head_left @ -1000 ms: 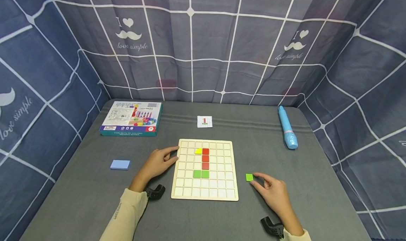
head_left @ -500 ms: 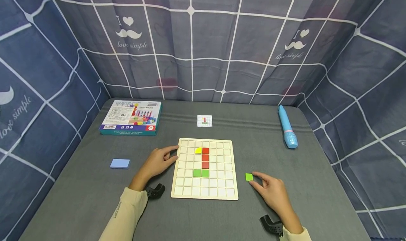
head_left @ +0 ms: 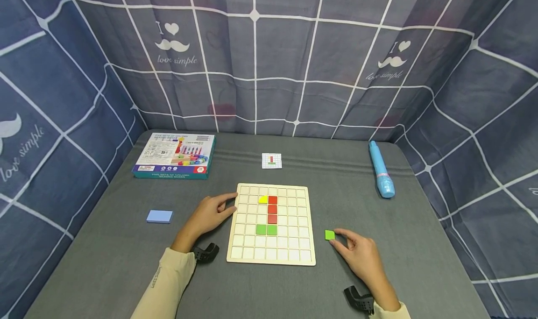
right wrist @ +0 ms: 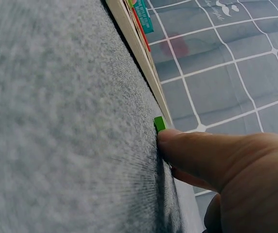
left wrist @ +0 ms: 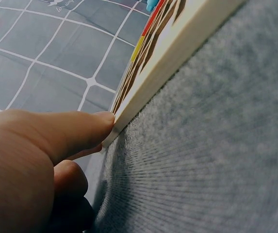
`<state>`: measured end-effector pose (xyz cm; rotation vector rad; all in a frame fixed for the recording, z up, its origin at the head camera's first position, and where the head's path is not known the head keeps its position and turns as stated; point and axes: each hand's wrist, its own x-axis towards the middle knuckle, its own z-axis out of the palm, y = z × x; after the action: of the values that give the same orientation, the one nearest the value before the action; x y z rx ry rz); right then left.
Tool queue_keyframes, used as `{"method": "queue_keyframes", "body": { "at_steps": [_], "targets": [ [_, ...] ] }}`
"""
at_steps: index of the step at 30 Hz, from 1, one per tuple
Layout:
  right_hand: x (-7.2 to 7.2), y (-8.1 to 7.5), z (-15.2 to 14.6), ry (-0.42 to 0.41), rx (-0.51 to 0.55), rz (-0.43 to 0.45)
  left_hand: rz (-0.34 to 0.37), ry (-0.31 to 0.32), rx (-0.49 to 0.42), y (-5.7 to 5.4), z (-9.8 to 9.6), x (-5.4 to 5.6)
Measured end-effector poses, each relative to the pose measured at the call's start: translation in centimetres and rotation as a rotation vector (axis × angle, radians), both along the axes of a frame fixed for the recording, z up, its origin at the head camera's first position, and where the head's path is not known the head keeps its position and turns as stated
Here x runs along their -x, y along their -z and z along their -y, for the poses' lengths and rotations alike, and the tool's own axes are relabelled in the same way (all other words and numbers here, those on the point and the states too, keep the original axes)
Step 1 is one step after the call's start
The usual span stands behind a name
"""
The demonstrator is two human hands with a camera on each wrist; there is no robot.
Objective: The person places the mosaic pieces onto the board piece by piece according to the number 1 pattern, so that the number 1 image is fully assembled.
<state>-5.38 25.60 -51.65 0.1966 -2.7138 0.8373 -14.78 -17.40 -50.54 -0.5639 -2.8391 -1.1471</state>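
Observation:
A pale gridded board (head_left: 293, 248) lies flat at the middle of the table. In its squares are several tiles: a yellow tile (head_left: 263, 199), a column of red tiles (head_left: 272, 209), and two green tiles (head_left: 266, 230) below. My left hand (head_left: 210, 215) touches the board's left edge with thumb and index finger; the left wrist view has the thumb tip (left wrist: 107, 118) against that edge. Right of the board and apart from it, my right hand (head_left: 362, 253) pinches a loose green tile (head_left: 329, 235) between thumb and index finger. That tile (right wrist: 159, 124) is partly hidden by the thumb in the right wrist view.
Behind the board lies a small white card (head_left: 272, 161) with a printed grid pattern. A toy box (head_left: 174, 155) is at the back left, with a light blue flat block (head_left: 159, 216) in front of it. A light blue microphone-shaped thing (head_left: 381, 169) lies at the right.

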Motion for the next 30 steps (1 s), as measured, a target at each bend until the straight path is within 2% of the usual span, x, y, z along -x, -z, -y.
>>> {"method": "queue_keyframes", "body": {
  "at_steps": [8, 16, 30],
  "targets": [
    [-0.1, 0.0, 0.1, -0.006, 0.015, -0.045, -0.008, 0.003, -0.012, 0.1, 0.0, 0.0],
    [0.2, -0.2, 0.2, -0.019, -0.004, -0.029, -0.011, -0.005, -0.004, 0.2, 0.0, 0.0],
    [1.5, -1.7, 2.0, -0.087, -0.007, -0.024, -0.011, -0.005, 0.006, 0.2, 0.0, 0.0]
  ]
}}
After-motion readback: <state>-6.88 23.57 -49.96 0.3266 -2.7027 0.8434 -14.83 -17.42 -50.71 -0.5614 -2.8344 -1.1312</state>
